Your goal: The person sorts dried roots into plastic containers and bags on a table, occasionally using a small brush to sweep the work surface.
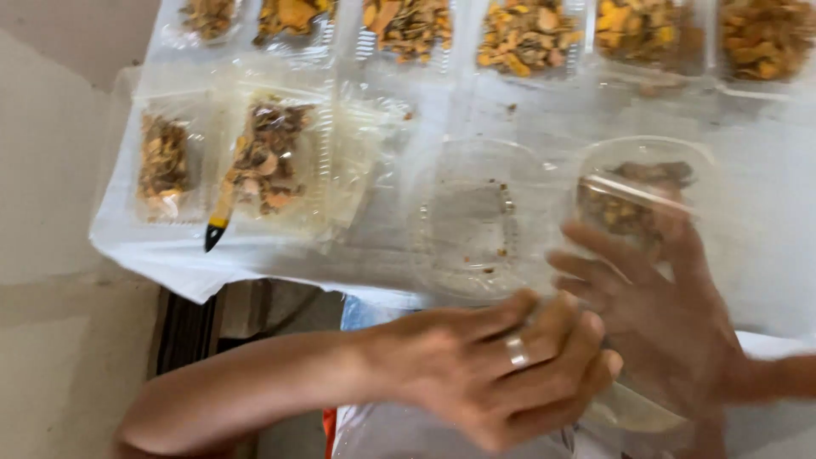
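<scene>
Both hands work at the near edge of the bench [765, 212]: the left hand [501, 374], wearing a ring, curls its fingers around a clear plastic container [646, 195] holding brown dried pieces, while the right hand [663, 314], blurred, lies spread open against its side. An empty clear lid [480, 217] lies just beside it.

Your right hand [671, 331] is motion-blurred, grip unreadable | your left hand [501, 374] hides the clear container's [646, 195] base | top-row trays [527, 38] cut off by edge
</scene>
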